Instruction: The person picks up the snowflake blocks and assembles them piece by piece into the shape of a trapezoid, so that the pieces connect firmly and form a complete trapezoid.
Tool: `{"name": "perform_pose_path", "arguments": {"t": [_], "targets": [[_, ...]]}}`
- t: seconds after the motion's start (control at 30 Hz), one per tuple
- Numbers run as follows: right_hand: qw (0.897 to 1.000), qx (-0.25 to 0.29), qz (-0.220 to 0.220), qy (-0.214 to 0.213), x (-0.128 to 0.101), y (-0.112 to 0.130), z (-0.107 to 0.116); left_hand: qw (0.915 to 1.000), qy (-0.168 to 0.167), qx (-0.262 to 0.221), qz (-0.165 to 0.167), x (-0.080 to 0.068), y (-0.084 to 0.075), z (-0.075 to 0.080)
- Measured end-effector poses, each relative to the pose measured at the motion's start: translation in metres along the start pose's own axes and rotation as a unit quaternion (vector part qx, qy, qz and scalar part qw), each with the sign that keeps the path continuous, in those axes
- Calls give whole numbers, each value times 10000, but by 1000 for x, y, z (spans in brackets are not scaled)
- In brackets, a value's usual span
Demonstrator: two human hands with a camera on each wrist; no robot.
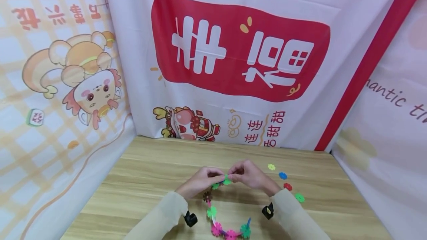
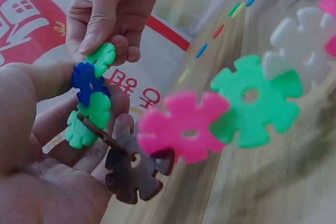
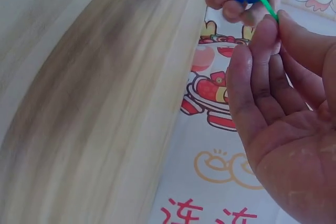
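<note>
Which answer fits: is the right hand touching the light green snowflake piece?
Touching: the left wrist view shows the right hand pinching the light green snowflake piece between thumb and fingers.

The chain (image 1: 217, 217) runs green, blue, brown, pink and white on a pale wood-grain table (image 1: 150, 180).

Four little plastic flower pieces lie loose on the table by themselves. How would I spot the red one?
Start at the wooden table and go to its right side, just beyond the person's right hand. Four loose snowflake discs lie there in a slanted line: yellow-green, blue, red, green. The red plastic disc is third from the far end, the only red one.
</note>
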State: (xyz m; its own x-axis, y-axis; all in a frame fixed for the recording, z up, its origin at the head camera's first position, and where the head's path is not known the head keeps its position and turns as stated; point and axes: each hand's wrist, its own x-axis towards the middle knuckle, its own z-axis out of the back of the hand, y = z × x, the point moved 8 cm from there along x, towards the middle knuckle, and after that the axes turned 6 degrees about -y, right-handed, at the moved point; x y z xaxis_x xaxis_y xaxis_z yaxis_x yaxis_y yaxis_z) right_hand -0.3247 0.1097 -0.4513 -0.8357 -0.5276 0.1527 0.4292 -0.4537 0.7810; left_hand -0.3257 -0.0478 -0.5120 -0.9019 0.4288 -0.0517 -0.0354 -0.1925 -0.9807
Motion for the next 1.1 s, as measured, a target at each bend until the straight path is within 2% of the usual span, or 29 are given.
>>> {"name": "perform_pose_path", "arguments": {"t": [0.1, 0.2, 0.4, 0.53, 0.67, 0.8, 0.9, 1.1], "targets": [[9997, -232, -72, 6, -2, -1, 8, 9999, -7, -107, -71, 1, -1, -1], [9987, -462, -187, -75, -11, -7, 25, 9998, -133, -166, 35, 1, 3, 1], [9935, -965, -593, -152, -47, -30, 72, 9986, -522, -62, 45, 1, 12, 13], [9895, -1179, -829, 57, -74, -53, 91, 9975, -706, 15, -14, 0, 13, 21], [9876, -1331, -783, 289, -106, -76, 95, 9970, -769, -63, 20, -1, 15, 24], [9856, -1551, -635, 238, -132, -89, 93, 9967, -778, -222, 98, -3, 16, 24], [9830, -1694, -694, 124, -145, -97, 89, 9965, -780, -286, 121, -3, 16, 23], [9845, -1687, -466, -81, -156, -101, 77, 9970, -728, -249, 64, 0, 17, 22]]}}
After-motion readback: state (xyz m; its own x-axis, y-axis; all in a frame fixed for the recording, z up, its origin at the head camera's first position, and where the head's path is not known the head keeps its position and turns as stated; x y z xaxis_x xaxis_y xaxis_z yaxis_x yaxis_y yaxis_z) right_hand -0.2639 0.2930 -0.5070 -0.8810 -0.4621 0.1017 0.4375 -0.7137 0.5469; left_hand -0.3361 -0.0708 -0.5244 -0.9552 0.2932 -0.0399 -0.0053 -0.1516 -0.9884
